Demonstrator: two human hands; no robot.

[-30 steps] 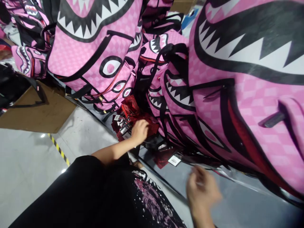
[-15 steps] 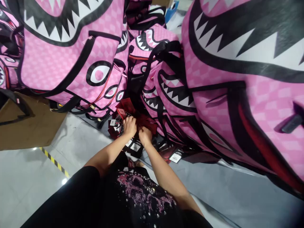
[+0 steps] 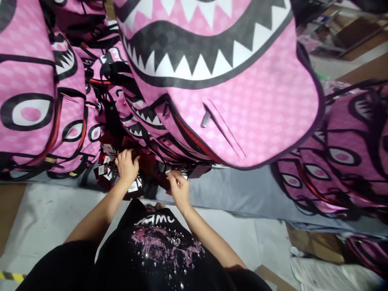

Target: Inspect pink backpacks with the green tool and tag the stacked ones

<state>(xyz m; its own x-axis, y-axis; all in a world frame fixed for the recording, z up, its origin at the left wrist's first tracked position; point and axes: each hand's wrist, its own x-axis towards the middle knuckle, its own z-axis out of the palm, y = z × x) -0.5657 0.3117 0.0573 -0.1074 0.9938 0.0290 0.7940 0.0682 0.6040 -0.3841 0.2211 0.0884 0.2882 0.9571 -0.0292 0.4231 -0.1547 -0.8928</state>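
Note:
Between rows of pink shark-mouth backpacks lies a cluster of dark red and white hang tags [image 3: 104, 169] on the grey-covered table. My left hand [image 3: 127, 166] is closed over part of this cluster, its fingers curled down onto the tags. To its right, my right hand [image 3: 179, 189] pinches a dark red hang tag [image 3: 164, 182] between thumb and fingers. Just above my right hand leans a large pink backpack [image 3: 242, 109] with a zipped slit pocket. Which tag strings join which bags is hidden in shadow.
Pink backpacks [image 3: 27, 105] stand close on the left, and another group [image 3: 345, 157] sits on the right. The grey table cover [image 3: 230, 190] runs along the front. A cardboard box [image 3: 315, 244] is low at the right.
My view has swung right, so the bags sit further left. My right hand has moved away from my left, from close together to apart, with a tag pinched in it.

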